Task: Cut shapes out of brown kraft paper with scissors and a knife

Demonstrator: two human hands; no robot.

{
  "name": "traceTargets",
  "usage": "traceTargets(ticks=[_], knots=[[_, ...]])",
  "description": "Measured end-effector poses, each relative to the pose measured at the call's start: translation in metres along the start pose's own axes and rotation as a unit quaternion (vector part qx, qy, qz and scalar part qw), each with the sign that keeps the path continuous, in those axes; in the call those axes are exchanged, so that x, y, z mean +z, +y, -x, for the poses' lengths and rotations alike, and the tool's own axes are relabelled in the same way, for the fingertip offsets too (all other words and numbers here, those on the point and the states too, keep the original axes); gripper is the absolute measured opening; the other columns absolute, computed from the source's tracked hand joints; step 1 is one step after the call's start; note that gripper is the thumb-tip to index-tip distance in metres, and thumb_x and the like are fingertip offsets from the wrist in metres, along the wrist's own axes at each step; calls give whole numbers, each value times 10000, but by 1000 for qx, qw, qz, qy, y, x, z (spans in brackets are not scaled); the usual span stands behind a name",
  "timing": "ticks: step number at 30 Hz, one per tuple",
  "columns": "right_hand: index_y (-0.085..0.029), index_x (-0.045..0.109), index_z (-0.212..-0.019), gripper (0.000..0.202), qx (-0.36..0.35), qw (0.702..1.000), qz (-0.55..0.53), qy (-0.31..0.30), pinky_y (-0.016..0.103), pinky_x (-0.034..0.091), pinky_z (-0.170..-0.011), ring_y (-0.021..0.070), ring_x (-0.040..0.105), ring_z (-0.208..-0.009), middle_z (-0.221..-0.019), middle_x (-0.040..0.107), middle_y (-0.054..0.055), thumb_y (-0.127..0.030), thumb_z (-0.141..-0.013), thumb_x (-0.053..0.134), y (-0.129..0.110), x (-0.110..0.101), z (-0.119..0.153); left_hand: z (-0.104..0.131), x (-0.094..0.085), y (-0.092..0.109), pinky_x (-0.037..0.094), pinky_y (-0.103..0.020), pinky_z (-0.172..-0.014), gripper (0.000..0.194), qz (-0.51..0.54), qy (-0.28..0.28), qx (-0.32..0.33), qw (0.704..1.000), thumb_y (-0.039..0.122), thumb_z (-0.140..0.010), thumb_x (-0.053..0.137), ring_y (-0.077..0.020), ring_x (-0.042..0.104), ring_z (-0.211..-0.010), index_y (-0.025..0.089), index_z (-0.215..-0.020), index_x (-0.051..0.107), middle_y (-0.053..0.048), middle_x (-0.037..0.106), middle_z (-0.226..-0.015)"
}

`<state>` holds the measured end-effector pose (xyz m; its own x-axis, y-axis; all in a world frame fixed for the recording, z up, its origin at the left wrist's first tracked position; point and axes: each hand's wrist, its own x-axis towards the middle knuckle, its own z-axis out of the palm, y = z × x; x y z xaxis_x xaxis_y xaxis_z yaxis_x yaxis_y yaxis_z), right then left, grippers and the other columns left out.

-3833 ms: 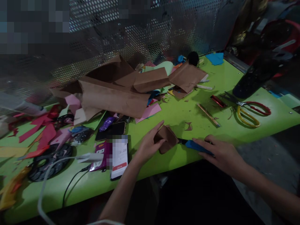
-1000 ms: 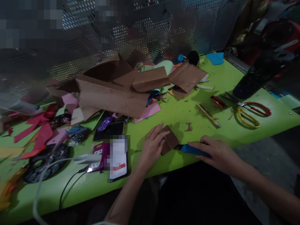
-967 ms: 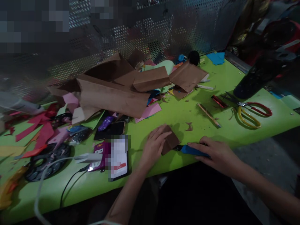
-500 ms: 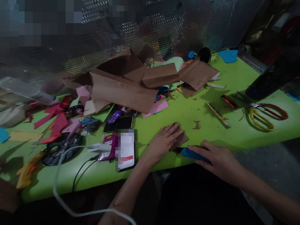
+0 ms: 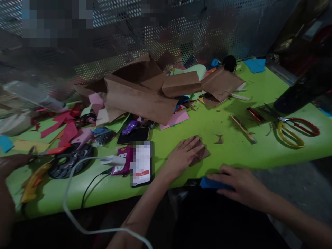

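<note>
My left hand (image 5: 183,155) lies flat with its fingers stretched out, pressing a small folded piece of brown paper (image 5: 203,155) onto the green tabletop (image 5: 166,138). Part of that paper is hidden under the fingers. My right hand (image 5: 236,181) is closed around a blue-handled utility knife (image 5: 212,183) at the table's front edge. Its dark blade points left, below the paper and apart from it; the tip is hard to make out against the dark background.
Scissors (image 5: 290,131), a pencil (image 5: 242,128) and a dark cylinder (image 5: 298,93) are at right. Brown paper sheets (image 5: 140,100) heap at the back. A phone (image 5: 141,166) and a white cable (image 5: 68,204) lie left. Another person's hand (image 5: 15,163) reaches in at far left.
My right hand has drawn the utility knife down, away from the paper toward the table edge. My left hand stays on the paper. Another person's hand has come in at far left.
</note>
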<state>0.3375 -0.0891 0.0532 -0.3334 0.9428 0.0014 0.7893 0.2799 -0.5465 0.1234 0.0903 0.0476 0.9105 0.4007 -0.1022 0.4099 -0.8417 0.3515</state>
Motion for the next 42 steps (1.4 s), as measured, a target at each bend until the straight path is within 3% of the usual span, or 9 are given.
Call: traceTargets(ticks=[7,11,15,21,28,31,35,38,42], knots=[[-315,558,-1389,456,29,995,-40,90,268,507,-759,173,645,-880,-1036,615,51,-257,-939,608,13,-35,-8,-5,-17,9,320,-431,-1162,554,29,33,-42,998,176,-930,512,-240,381,-1437,279,-1472,459,-57,369,-1600],[-274,579,-1373,433,90,981,60,160,295,496,-775,211,636,-909,-1014,601,67,-260,-941,594,38,-72,-43,-17,-36,20,417,-469,-1058,720,5,44,-132,990,271,-797,689,-337,503,-1290,181,-1471,452,-143,528,-1447],[-287,596,-1355,441,132,971,140,139,268,471,-737,226,639,-942,-1067,604,66,-268,-916,624,58,-86,-95,-30,-50,22,457,-464,-955,802,-8,14,-183,983,372,-729,762,-379,543,-1194,149,-1439,465,-180,582,-1318],[-285,550,-1400,453,146,954,244,96,303,473,-754,257,629,-984,-1165,593,98,-291,-947,572,77,-82,-155,-33,-56,11,435,-383,-870,525,78,13,-247,966,286,-684,787,-357,601,-1097,152,-1159,607,-164,662,-1175],[-220,608,-1343,407,59,974,167,144,444,413,-998,315,530,-1200,-1265,615,134,-271,-940,587,71,-82,-155,-28,-42,0,397,-298,-727,145,203,110,-252,940,222,-694,716,-231,600,-844,198,-758,588,-28,671,-852],[-207,663,-1256,352,4,990,-51,131,404,433,-989,265,597,-1134,-1220,682,102,-363,-960,554,63,-81,-153,-35,-43,-7,393,-280,-667,105,277,194,-251,907,244,-713,670,-193,574,-734,196,-731,579,9,637,-740],[-200,705,-1067,370,4,946,-299,124,334,496,-800,227,659,-910,-998,740,40,-483,-833,661,61,-80,-168,-53,-55,-17,451,-298,-704,168,375,317,-223,842,336,-700,706,-219,618,-779,188,-769,669,-16,690,-753],[-179,653,-806,337,38,925,-330,182,273,436,-613,174,579,-662,-689,646,-8,-511,-764,694,68,-82,-185,-68,-62,-26,496,-318,-763,306,457,378,-201,780,428,-685,733,-246,663,-861,180,-864,743,-58,751,-852],[-195,555,-685,346,72,916,-303,251,255,353,-567,142,479,-598,-609,544,-30,-503,-755,695,82,-87,-195,-85,-65,-37,524,-323,-780,447,535,441,-212,689,523,-687,731,-234,682,-886,161,-949,746,-80,761,-926]])
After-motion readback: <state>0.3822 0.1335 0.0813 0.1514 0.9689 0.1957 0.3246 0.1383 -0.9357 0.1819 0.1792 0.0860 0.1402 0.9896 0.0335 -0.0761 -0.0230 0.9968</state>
